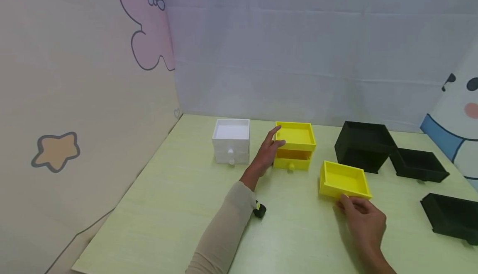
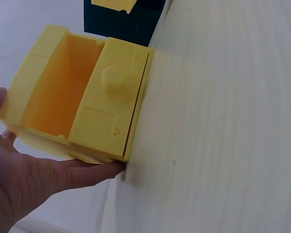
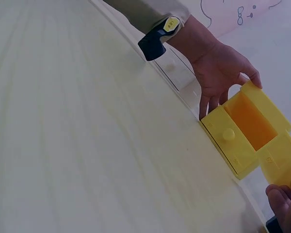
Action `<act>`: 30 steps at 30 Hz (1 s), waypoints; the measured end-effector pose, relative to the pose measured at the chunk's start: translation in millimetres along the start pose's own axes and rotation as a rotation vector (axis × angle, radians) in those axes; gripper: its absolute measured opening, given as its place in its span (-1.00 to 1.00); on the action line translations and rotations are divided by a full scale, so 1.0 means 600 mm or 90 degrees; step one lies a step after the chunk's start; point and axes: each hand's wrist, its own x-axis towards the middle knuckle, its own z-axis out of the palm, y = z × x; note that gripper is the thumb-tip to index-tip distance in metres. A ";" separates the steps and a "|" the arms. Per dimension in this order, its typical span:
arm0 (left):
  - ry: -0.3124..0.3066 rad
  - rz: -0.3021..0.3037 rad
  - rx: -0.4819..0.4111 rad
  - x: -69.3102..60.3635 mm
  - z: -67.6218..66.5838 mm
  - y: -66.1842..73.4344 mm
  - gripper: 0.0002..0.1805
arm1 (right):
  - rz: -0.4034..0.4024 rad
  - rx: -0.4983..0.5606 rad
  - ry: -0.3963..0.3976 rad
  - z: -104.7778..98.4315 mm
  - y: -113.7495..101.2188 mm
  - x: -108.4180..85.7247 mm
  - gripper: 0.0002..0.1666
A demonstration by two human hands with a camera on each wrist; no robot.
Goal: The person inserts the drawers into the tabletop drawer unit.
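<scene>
While the left hand [image 1: 267, 151] is spreading wide against the left side of the yellow cabinet [image 1: 295, 141], the right hand [image 1: 364, 224] is pinching the yellow drawer [image 1: 345, 178] at its front. That drawer is hovering or resting, I cannot tell which, just ahead of the cabinet and to its right, a narrow gap showing between them in the head view.

The table's [image 1: 157, 207] left edge is slanting away to the back corner, and a broad stretch of tabletop is lying between it and the white cabinet [image 1: 231, 141]. The back edge is running along the pale hanging [image 1: 280, 66], near all the cabinets. Gaps are parting the yellow cabinet from the white one and from the black cabinet [image 1: 364, 141].

Three cabinets are standing in a row, one of each colour. Two black drawers are lying at the right: a farther one [image 1: 418, 164] just beside the black cabinet, and a nearer one [image 1: 449, 218] running out of frame.
</scene>
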 end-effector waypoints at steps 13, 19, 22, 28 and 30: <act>-0.006 0.005 -0.004 -0.001 0.001 -0.002 -0.41 | -0.075 0.084 -0.041 0.063 -0.020 -0.041 -0.64; -0.001 0.011 -0.007 -0.001 0.001 -0.003 -0.41 | -0.104 0.088 -0.057 0.085 -0.027 -0.054 -0.62; -0.003 0.016 -0.008 0.000 0.001 -0.003 -0.41 | -0.115 0.086 -0.057 0.091 -0.030 -0.059 -0.61; 0.002 0.020 -0.009 0.000 0.001 -0.002 -0.42 | -0.160 0.104 -0.042 0.103 -0.032 -0.064 -0.62; 0.004 0.020 -0.008 -0.001 0.001 -0.002 -0.42 | -0.178 0.102 -0.037 0.108 -0.032 -0.065 -0.61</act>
